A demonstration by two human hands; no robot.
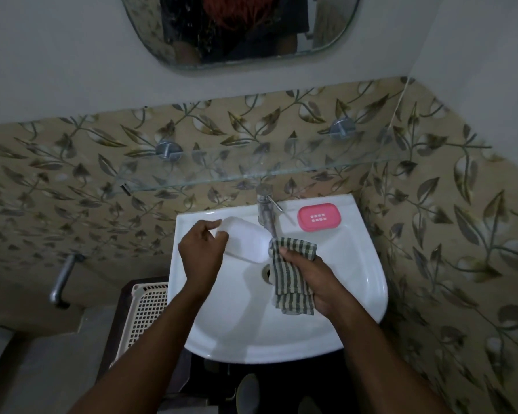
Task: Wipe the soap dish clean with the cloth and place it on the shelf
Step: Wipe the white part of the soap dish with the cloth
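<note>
Two hands over the sink [368, 282]: left [202, 253] grips a seemingly white soap dish [245, 243], right [307, 271] the cloth [290, 286]

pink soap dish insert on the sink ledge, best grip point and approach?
Probably from above, pinching across the short width of the pink insert, fingers on its two long edges. It lies flat on the sink rim right of the tap, so only the raised rounded rim offers purchase; the slotted centre is too shallow. Come in from the right: the tap lever crowds its left end.

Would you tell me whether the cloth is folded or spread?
Folded: the cloth hangs in layers from the right hand.
</note>
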